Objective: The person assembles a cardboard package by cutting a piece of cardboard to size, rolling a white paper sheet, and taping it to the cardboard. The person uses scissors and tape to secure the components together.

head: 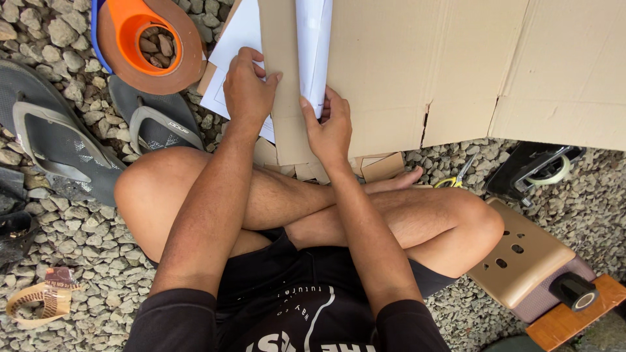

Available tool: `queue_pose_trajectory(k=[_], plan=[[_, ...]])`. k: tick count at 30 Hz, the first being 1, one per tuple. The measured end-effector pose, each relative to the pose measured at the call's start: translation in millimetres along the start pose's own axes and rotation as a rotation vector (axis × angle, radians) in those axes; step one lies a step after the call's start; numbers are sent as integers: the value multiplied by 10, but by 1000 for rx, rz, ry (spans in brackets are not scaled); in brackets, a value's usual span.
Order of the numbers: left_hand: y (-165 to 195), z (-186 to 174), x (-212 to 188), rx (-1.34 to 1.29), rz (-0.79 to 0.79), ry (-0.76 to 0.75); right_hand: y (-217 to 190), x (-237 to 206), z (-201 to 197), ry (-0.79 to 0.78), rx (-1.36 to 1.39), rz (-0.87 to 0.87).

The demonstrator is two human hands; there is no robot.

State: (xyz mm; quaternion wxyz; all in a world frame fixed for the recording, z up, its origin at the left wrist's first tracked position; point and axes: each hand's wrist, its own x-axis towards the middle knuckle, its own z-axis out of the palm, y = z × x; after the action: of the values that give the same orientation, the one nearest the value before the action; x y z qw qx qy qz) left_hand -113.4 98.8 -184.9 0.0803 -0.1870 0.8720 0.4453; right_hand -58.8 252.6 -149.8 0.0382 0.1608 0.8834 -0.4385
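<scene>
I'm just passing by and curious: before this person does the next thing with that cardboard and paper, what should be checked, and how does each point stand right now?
1. Left hand pressing the white paper flat: ok.
2. Right hand holds the folded white sheet at its lower end against the cardboard strip: ok.
3. Large cardboard sheet undamaged: not ok, a tear shows at its lower edge.
4. Brown tape roll close by: ok, on the gravel left of the paper.
5. Scissors within reach: ok, beside the right knee.
6. Whether the paper is already stuck down: cannot tell.
</scene>
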Motion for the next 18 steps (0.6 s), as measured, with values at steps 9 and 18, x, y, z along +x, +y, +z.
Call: queue_pose_trajectory(k=[9, 18], plan=[[34, 152, -111, -215, 293, -46, -46, 30, -54, -23, -94, -13], [-25, 66, -83, -148, 59, 101, -73, -9, -58, -2, -141, -79]])
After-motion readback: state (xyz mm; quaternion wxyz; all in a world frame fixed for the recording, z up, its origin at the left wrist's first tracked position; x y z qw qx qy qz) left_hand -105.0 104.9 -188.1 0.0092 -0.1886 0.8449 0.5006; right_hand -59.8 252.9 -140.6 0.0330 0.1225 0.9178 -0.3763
